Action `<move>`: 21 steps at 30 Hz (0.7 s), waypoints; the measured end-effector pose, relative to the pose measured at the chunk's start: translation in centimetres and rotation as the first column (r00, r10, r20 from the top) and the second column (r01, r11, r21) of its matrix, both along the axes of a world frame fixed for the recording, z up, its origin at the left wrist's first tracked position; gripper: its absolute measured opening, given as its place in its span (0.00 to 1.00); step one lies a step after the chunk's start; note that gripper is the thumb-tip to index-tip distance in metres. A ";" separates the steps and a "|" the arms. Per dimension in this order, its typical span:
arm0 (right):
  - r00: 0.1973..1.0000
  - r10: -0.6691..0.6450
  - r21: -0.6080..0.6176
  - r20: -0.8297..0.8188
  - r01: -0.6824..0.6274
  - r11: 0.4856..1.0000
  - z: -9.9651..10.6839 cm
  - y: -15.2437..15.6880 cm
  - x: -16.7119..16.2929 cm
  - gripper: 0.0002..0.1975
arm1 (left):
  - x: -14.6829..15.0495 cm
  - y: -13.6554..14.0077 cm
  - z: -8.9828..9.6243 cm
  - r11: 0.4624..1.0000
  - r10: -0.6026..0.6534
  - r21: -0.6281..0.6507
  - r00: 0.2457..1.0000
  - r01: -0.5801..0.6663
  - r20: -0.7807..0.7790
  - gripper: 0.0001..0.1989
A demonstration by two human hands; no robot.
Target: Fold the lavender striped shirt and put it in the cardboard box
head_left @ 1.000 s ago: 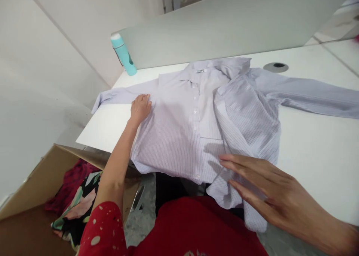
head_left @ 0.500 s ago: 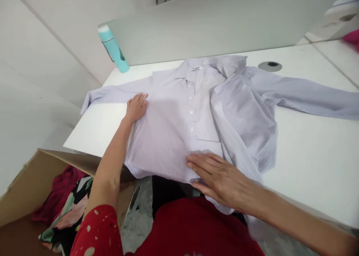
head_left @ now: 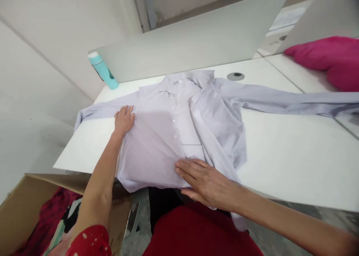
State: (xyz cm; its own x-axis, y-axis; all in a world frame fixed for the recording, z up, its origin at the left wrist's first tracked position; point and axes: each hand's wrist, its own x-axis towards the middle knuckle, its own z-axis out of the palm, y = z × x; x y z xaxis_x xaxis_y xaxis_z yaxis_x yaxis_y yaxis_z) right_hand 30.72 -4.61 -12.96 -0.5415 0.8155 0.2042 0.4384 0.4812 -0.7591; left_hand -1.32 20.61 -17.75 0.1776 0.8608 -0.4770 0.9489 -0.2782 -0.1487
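Note:
A pale lilac striped shirt (head_left: 151, 147) lies spread on the white table with its collar at the far side. Its front is unbuttoned, with the right-hand panel folded outward in creases. Both sleeves stretch out sideways, and the lower hem hangs past the near table edge. My left hand (head_left: 124, 120) rests flat on the shirt's left side, just below where the sleeve joins, fingers out. Lower down, my right hand (head_left: 206, 181) lies over the button edge near the hem with its fingers stretched out. Its thumb is lower, by the hem.
A turquoise bottle (head_left: 103, 70) leans against the low divider (head_left: 179, 50) at the back left. An open cardboard box (head_left: 17, 196) with clothes stands below the table's left side. Pink cloth (head_left: 328, 61) lies at the far right, beyond a round cable hole (head_left: 235, 76) in the tabletop (head_left: 286, 151).
The camera view has turned to the right, bringing more of the pink cloth into sight. Both hands stay at nearly the same spots on the shirt.

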 end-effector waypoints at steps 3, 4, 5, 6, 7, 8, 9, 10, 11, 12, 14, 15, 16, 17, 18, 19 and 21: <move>0.999 -0.017 -0.008 -0.032 0.016 1.000 -0.4 0.1 -0.1 0.23 | 1.8 -0.6 0.8 0.992 -0.108 0.070 0.994 0.108 0.008 0.30; 0.999 -0.022 -0.011 -0.045 0.021 1.000 -0.5 0.1 0.0 0.24 | 2.7 -0.9 1.0 0.988 -0.140 0.066 0.990 0.138 0.022 0.30; 0.998 -0.026 -0.014 -0.058 0.025 1.000 -0.5 0.1 0.0 0.24 | 3.8 -1.3 1.1 0.985 -0.166 0.053 0.985 0.164 0.041 0.30; 0.997 -0.029 -0.018 -0.069 0.027 0.999 -0.4 0.2 0.2 0.23 | 5.1 -1.9 1.1 0.982 -0.188 0.033 0.980 0.186 0.062 0.29; 0.997 -0.030 -0.022 -0.074 0.028 0.999 -0.2 0.3 0.4 0.23 | 6.4 -2.5 1.1 0.978 -0.208 0.005 0.974 0.208 0.088 0.28; 0.997 -0.031 -0.024 -0.075 0.030 0.999 0.1 0.3 0.7 0.22 | 7.8 -3.3 1.0 0.973 -0.225 -0.029 0.967 0.230 0.117 0.28; 0.997 -0.036 -0.020 -0.075 0.035 0.999 0.4 0.4 1.0 0.21 | 9.2 -4.1 0.9 0.964 -0.242 -0.074 0.958 0.256 0.153 0.27; 0.996 -0.043 -0.013 -0.073 0.042 0.999 0.7 0.5 1.3 0.20 | 10.5 -5.0 0.8 0.951 -0.257 -0.124 0.947 0.283 0.193 0.27; 0.996 -0.052 -0.002 -0.069 0.052 0.999 1.0 0.6 1.8 0.19 | 11.6 -5.9 0.7 0.934 -0.268 -0.174 0.935 0.311 0.233 0.27; 0.996 -0.066 0.011 -0.065 0.066 0.998 1.2 0.7 2.2 0.18 | 12.5 -6.8 0.6 0.916 -0.276 -0.216 0.922 0.338 0.272 0.28; 0.993 -0.106 0.035 -0.053 0.108 0.993 1.3 0.8 3.3 0.16 | 13.6 -8.3 0.7 0.889 -0.282 -0.261 0.899 0.376 0.334 0.29; 0.990 -0.135 0.048 -0.046 0.137 0.989 1.2 0.8 3.8 0.16 | 13.8 -8.7 0.8 0.881 -0.284 -0.269 0.890 0.389 0.357 0.29; 0.986 -0.165 0.058 -0.037 0.167 0.984 1.0 0.9 4.4 0.15 | 13.9 -9.0 1.0 0.875 -0.285 -0.273 0.882 0.399 0.375 0.29; 0.980 -0.194 0.063 -0.029 0.196 0.979 0.7 1.0 5.1 0.15 | 13.8 -9.0 1.1 0.871 -0.285 -0.276 0.877 0.406 0.388 0.29; 0.975 -0.223 0.061 -0.023 0.224 0.973 0.4 1.2 5.7 0.15 | 13.8 -8.8 1.3 0.867 -0.284 -0.282 0.872 0.411 0.398 0.28; 0.968 -0.249 0.051 -0.019 0.250 0.967 0.1 1.5 6.3 0.15 | 13.7 -8.5 1.4 0.864 -0.281 -0.287 0.870 0.413 0.406 0.28; 0.958 -0.287 0.016 -0.014 0.287 0.958 -0.6 2.5 7.4 0.15 | 13.8 -7.5 1.3 0.876 -0.264 -0.279 0.877 0.392 0.402 0.28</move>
State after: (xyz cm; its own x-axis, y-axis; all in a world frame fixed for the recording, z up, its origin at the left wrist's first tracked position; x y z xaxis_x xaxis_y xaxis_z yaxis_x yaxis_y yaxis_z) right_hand 38.08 -2.08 -13.57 -0.2825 0.9326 0.2244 0.5514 0.3493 -0.7576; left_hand 12.47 13.09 -16.44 0.6265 0.5153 -0.5848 0.7640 -0.5544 0.3299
